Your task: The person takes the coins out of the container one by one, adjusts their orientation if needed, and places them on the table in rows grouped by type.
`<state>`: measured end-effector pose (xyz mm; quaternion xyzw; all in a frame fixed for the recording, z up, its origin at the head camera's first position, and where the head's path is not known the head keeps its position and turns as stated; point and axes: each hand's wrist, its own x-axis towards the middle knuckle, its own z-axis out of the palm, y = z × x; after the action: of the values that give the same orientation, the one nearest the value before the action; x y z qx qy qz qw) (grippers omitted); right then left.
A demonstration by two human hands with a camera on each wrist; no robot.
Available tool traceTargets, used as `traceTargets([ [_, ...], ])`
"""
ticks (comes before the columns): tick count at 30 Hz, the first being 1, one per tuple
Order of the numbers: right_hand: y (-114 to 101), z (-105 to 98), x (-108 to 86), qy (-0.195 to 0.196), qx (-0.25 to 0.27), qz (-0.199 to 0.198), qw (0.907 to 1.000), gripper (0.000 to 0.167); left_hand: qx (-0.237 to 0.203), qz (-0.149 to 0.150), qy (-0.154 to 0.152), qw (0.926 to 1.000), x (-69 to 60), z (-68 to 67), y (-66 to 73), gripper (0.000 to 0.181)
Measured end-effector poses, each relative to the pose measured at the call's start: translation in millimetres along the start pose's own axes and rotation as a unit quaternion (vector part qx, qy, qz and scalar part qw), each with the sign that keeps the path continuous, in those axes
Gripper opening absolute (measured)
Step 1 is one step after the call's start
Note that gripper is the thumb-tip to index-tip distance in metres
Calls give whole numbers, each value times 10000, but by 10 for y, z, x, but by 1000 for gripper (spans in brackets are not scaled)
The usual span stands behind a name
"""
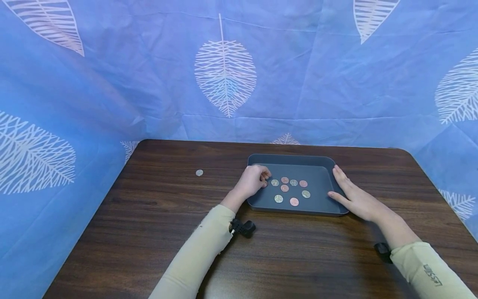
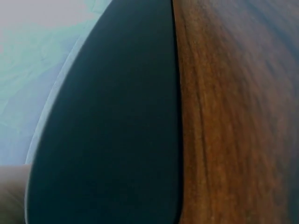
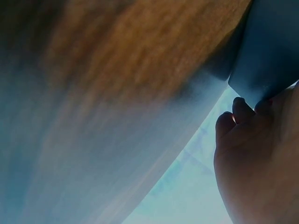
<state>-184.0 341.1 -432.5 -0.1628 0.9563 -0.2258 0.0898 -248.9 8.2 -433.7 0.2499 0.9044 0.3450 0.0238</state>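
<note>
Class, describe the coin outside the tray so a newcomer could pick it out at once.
On the dark brown wooden table, find the grey tray holding several coins. Look left of it, toward the table's far edge, for a round, silver-coloured coin. Unlike the others, it lies alone on the bare wood.
</note>
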Motion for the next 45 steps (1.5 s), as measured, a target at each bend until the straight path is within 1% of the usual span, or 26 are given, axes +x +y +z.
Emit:
traceTargets([
  [2,-1,0,-7,8,-19,5,10000,80,-31,58,-4,10000,1,-1,-8,18],
  [5,-6,2,-13,12,-19,7,10000,80,85,157,-11,9998,3,6,-21,14],
  [8,-3,5,-9,3,-4,8,10000,81,99,226,56,9997,0,13,-30,11],
  [13,2,6,-4,-9,16,24,10000,81,-257,309,281,9988,-13,23,-55,6],
  [16,2,10,-3,-8,-20,52,10000,81,-643,412,454,9960,-29,14,-75,4],
  [20,-17,3,-7,-25,-69,119,9999,84,-1379,456,677,9871,-66,-13,-106,6],
  [23,-36,-7,-13,-54,-61,152,9999,85,-1722,489,814,9805,-106,-32,-125,10],
  [25,-45,-12,-13,-75,-45,155,9998,85,-1765,548,886,9788,-137,-38,-127,11],
  [28,-42,-10,-6,-71,-32,129,9999,85,-1808,676,1102,9750,-189,-29,-137,11],
  [30,-46,-9,-1,-68,-51,125,9999,85,-1913,688,1352,9697,-227,-29,-150,10],
  [33,-54,-10,-4,-68,-82,127,9999,85,-2131,673,1736,9591,-282,-52,-188,12],
  [35,-65,-12,-3,-87,-106,144,9998,85,-2274,629,1949,9520,-324,-91,-226,13],
  [37,-67,-13,0,-87,-130,161,9997,85,-2325,615,2131,9470,-374,-142,-281,13],
  [41,-62,-9,7,-25,-158,194,9997,85,-2288,555,2555,9377,-503,-262,-423,11],
  [43,-56,-4,8,24,-156,190,9997,85,-2203,479,2725,9354,-579,-332,-488,11],
  [45,-47,3,7,42,-160,181,9997,85,-2089,384,2820,9356,-661,-405,-541,12],
])
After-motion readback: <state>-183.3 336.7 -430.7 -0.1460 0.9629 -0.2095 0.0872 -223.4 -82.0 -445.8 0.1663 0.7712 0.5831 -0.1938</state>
